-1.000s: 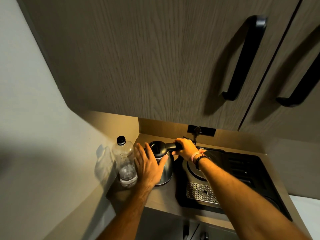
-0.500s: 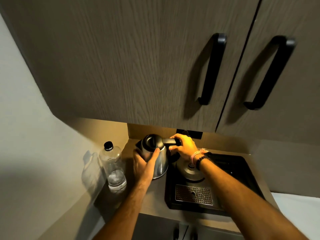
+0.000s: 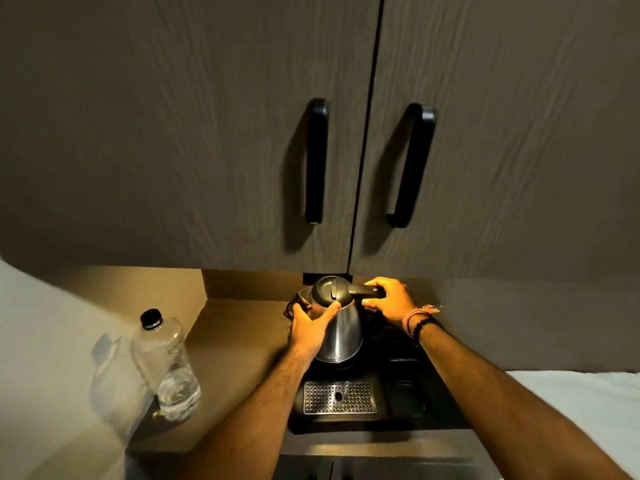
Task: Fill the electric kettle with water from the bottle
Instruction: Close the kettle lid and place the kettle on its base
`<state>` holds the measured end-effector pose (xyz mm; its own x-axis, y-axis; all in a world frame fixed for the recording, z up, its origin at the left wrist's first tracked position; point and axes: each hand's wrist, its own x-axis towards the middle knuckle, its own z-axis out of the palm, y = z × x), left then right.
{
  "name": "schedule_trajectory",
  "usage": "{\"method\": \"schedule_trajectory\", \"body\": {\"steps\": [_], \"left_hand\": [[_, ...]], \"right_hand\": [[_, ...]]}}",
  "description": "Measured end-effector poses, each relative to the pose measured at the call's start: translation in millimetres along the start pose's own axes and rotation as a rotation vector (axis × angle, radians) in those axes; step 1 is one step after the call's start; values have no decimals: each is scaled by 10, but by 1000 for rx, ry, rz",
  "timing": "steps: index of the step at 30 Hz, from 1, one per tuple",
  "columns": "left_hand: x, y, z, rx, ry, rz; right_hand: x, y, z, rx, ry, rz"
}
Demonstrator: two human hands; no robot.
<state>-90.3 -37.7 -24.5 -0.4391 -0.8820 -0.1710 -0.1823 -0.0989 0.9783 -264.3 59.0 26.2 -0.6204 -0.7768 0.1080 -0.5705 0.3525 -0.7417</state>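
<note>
A steel electric kettle (image 3: pixel 341 336) with a closed black lid stands over the black tray (image 3: pixel 398 407), at the spot where its round base was. My right hand (image 3: pixel 389 299) grips the kettle's black handle. My left hand (image 3: pixel 310 329) presses against the kettle's left side, thumb on the lid rim. A clear plastic bottle (image 3: pixel 162 365) with a black cap stands upright at the counter's left end, apart from both hands, with a little water in the bottom.
The tray holds a perforated metal drip grid (image 3: pixel 339 396) and dark recesses to the right. Wall cabinets (image 3: pixel 207 133) with two black handles hang low over the counter (image 3: pixel 235 358). A wall borders the left. A white surface (image 3: pixel 571 403) lies at right.
The kettle has moved right, from beside the bottle on the counter to over its base on the tray, carried by both hands. The bottle stayed put.
</note>
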Motion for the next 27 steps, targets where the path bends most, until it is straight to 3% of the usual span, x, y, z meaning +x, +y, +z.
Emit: {"method": "schedule_trajectory", "body": {"steps": [21, 27], "left_hand": [[107, -68, 88, -3, -99, -34], [29, -111, 20, 109, -96, 3]], "right_hand": [[28, 287, 90, -11, 13, 46], [-283, 355, 152, -124, 212, -54]]}}
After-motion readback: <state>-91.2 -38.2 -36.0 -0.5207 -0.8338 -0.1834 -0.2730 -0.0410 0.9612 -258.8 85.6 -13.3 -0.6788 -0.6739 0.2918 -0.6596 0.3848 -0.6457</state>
